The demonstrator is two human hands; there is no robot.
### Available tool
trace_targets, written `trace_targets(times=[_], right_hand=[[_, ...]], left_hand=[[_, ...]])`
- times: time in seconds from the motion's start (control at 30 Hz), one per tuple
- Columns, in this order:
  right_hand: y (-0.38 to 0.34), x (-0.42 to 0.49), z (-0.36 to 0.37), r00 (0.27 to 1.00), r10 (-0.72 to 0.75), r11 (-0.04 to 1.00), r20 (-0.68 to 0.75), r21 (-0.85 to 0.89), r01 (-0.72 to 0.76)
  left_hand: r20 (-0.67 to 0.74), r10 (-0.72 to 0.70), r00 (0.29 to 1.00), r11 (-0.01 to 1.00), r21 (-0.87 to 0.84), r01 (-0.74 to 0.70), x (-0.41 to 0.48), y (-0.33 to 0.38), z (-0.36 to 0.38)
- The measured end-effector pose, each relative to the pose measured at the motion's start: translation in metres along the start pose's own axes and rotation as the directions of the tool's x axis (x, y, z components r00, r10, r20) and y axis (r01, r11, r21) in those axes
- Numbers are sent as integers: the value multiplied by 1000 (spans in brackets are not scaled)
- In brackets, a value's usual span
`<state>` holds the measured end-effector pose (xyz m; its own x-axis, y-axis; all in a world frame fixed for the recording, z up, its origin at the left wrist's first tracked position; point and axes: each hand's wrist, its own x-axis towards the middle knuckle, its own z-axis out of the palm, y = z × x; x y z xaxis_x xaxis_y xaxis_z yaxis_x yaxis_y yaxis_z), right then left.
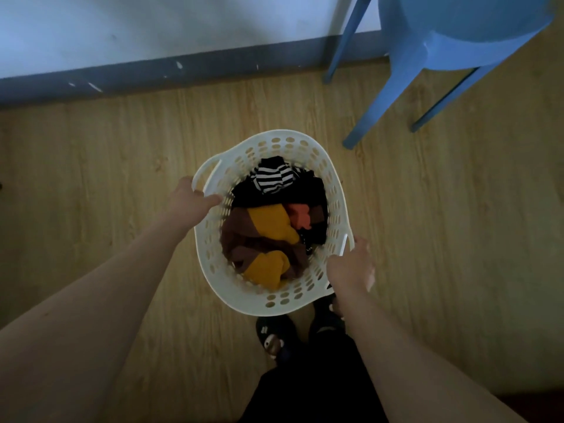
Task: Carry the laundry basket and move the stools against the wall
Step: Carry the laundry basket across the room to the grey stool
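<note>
Fingers (213,199) of the left hand (190,199) curled over the rim at the left handle slot of the laundry basket (244,293), thumb side toward the outer edge, tips lying on the inner wall. Fingers of the right hand (351,267) folded around the right handle (346,244), closed on the rim, knuckles up; fingertips hidden under the plastic, so exact grip on the underside not clear. Both forearms bare, reaching forward and down from the lower corners of the view.

Directly below, between the arms: dark trousers (314,392) and dark slippers (271,334) with a small pale motif, toes just under the near edge of the basket. Whether the basket rests on the floor or hangs slightly above it: cannot tell.

Basket white, oval, perforated with rows of oval holes, positioned in the centre of the view over the wooden floor (106,178). Inside, a heap of clothes: brown and mustard-yellow fabric (271,227) nearest, a coral piece (300,216) to the right of it, black cloth beyond, and a black-and-white striped garment (271,178) at the far end.

Farther on, up and to the right, a blue plastic stool (442,41), seat cut off by the frame edge, legs splayed on the floor, well apart from the basket, its rear leg close to the grey skirting board (152,71). Beyond the skirting, a pale wall (122,25).
</note>
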<state>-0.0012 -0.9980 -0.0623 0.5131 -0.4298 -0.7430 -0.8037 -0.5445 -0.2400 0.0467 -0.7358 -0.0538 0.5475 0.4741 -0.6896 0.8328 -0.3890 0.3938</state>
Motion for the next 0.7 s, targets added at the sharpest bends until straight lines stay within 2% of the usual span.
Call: trace_targets(times=[0.13,0.2,0.37,0.7], right_hand=[[-2,3,1,997,48,999,65,7,-48],[-6,-1,-2,995,64,997,79,43,-68],[-12,-13,-35,993,117,991,-13,60,-116],[-4,-60,-163,958,248,927,-145,322,-191]], left_hand=[[-15,-54,998,992,-118,52,2,5,-2],[-12,-69,998,993,-100,67,-4,8,-6],[-3,-83,997,995,-62,82,-31,13,-11],[101,87,991,996,-15,-86,-138,100,-27]])
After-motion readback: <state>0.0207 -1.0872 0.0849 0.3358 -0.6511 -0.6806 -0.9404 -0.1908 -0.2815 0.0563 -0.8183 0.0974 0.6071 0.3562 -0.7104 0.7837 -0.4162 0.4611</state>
